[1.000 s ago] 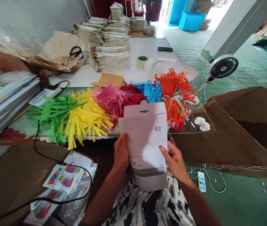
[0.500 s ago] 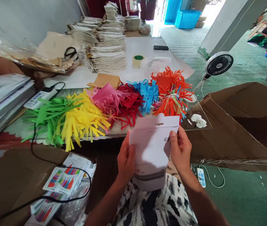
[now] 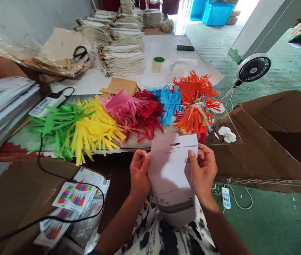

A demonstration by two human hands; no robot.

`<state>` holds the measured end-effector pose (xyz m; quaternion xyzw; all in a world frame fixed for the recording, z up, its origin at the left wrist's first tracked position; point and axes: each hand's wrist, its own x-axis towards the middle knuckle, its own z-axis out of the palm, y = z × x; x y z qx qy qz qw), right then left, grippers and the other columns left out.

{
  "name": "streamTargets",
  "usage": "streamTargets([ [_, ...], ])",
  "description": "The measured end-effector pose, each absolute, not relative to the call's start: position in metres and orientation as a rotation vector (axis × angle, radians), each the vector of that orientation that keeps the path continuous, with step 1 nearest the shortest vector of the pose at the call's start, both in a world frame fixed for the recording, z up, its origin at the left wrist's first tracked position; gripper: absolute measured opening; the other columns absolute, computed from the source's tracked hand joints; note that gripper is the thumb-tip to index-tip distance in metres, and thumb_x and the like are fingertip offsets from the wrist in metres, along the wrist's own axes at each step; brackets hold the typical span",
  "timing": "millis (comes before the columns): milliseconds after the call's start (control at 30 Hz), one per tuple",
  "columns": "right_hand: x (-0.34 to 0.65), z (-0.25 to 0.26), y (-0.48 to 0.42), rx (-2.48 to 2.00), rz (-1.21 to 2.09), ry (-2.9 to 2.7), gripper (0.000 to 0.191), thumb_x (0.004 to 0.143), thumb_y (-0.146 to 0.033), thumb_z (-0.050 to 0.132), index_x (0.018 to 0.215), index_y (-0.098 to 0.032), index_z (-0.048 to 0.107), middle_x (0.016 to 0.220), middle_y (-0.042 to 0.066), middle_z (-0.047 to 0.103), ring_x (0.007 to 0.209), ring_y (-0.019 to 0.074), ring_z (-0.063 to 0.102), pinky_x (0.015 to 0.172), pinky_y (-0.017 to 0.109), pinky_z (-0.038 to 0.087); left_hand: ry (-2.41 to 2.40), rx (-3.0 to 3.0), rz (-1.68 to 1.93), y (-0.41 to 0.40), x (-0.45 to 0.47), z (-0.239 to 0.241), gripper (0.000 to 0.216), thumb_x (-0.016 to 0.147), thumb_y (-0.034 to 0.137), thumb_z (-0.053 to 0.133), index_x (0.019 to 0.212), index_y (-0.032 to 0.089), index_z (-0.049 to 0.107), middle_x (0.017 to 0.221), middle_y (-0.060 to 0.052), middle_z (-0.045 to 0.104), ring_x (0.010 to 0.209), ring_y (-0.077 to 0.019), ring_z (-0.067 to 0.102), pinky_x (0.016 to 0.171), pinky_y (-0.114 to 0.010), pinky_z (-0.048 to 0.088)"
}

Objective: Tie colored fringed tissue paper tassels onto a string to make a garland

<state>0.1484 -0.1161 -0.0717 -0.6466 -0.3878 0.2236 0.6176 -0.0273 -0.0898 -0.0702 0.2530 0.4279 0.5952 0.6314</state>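
Over my lap I hold a white paper packet [image 3: 173, 177] with a slot near its top edge and faint print on its face. My left hand [image 3: 140, 173] pinches its upper left edge between thumb and fingers. On the opposite side, my right hand [image 3: 203, 171] grips the right edge, its thumb on the front and the fingers behind. Just beyond the packet, fringed paper bundles lie along the table edge: green [image 3: 60, 131], yellow [image 3: 97, 127], pink [image 3: 122, 106], red [image 3: 150, 117], blue [image 3: 168, 102] and orange [image 3: 193, 88]. A tied multicolour tassel [image 3: 197, 118] sits in front of the orange one.
Stacked strung bundles [image 3: 124, 58], a tape roll [image 3: 158, 64], a black phone [image 3: 185, 47] and scissors [image 3: 80, 52] lie farther back. A fan [image 3: 254, 69] stands right, by a brown carton [image 3: 267, 141]. Lower left, a box holds printed cards [image 3: 72, 196]; a black cable [image 3: 52, 217] crosses it.
The packet has tilted, its lower end shifting right and down. My left hand has moved its grip up to a pinch near the top corner. The view has shifted slightly.
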Motion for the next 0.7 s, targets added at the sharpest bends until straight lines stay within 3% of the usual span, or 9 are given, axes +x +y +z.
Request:
streamTargets([
  [100,0.147,-0.077,-0.119,-1.487,0.613,-0.926,0.032,0.098,-0.043,0.069,0.121,-0.022,0.068,0.104,0.005,0.071,0.087,0.0159,0.063,0.079,0.03,0.052,1.067,0.581,1.432,-0.09,-0.028,-0.077,0.051,0.075,0.048,0.091,0.085,0.021,0.049,0.07,0.007,0.055,0.058,-0.0074,0.05,0.056,-0.016,0.042],
  [233,0.143,-0.078,-0.118,-1.362,0.71,-0.93,0.046,0.091,-0.037,0.078,0.132,-0.023,0.062,0.123,0.008,0.071,0.108,0.02,0.067,0.093,0.034,0.054,1.145,0.584,1.465,-0.085,-0.028,-0.085,0.05,0.077,0.05,0.09,0.082,0.02,0.049,0.069,0.007,0.054,0.058,-0.0062,0.047,0.057,-0.015,0.04],
  [367,0.145,-0.084,-0.116,-1.319,0.834,-0.885,0.041,0.093,-0.039,0.075,0.129,-0.022,0.064,0.115,0.007,0.074,0.099,0.0188,0.069,0.088,0.033,0.056,1.099,0.643,1.333,-0.084,-0.03,-0.093,0.048,0.079,0.06,0.084,0.095,0.021,0.061,0.077,0.004,0.063,0.063,-0.0091,0.052,0.059,-0.018,0.043],
  [433,0.148,-0.087,-0.119,-1.345,0.854,-0.904,0.042,0.097,-0.041,0.069,0.134,-0.022,0.064,0.122,0.009,0.073,0.104,0.0204,0.069,0.09,0.035,0.056,1.119,0.747,1.26,-0.087,-0.032,-0.1,0.054,0.082,0.069,0.077,0.101,0.019,0.068,0.081,0.0,0.066,0.067,-0.0121,0.055,0.061,-0.021,0.044],
  [500,0.149,-0.088,-0.123,-1.416,0.725,-1.036,0.052,0.099,-0.041,0.066,0.148,-0.025,0.056,0.14,0.012,0.065,0.121,0.0245,0.065,0.101,0.041,0.055,1.182,0.843,1.22,-0.091,-0.035,-0.106,0.06,0.081,0.075,0.073,0.093,0.016,0.072,0.077,-0.002,0.065,0.067,-0.0133,0.052,0.059,-0.022,0.041],
  [567,0.152,-0.086,-0.127,-1.514,0.488,-1.274,0.062,0.099,-0.039,0.066,0.157,-0.029,0.047,0.159,0.013,0.048,0.14,0.0289,0.053,0.115,0.051,0.046,1.249,0.916,1.224,-0.092,-0.038,-0.11,0.061,0.079,0.076,0.074,0.084,0.015,0.073,0.072,-0.002,0.063,0.064,-0.0132,0.048,0.057,-0.023,0.037],
  [633,0.157,-0.083,-0.129,-1.584,0.267,-1.504,0.06,0.097,-0.038,0.068,0.154,-0.032,0.05,0.166,0.013,0.034,0.151,0.0324,0.04,0.122,0.057,0.037,1.262,1.002,1.237,-0.089,-0.042,-0.111,0.059,0.079,0.074,0.075,0.086,0.016,0.075,0.072,-0.001,0.063,0.065,-0.0139,0.048,0.058,-0.023,0.038],
  [700,0.162,-0.08,-0.128,-1.587,0.189,-1.604,0.045,0.096,-0.038,0.069,0.139,-0.03,0.061,0.164,0.013,0.034,0.153,0.0334,0.037,0.123,0.059,0.035,1.232,1.085,1.223,-0.085,-0.044,-0.107,0.056,0.082,0.072,0.074,0.088,0.017,0.077,0.074,-0.002,0.065,0.067,-0.0151,0.05,0.06,-0.023,0.04],
])
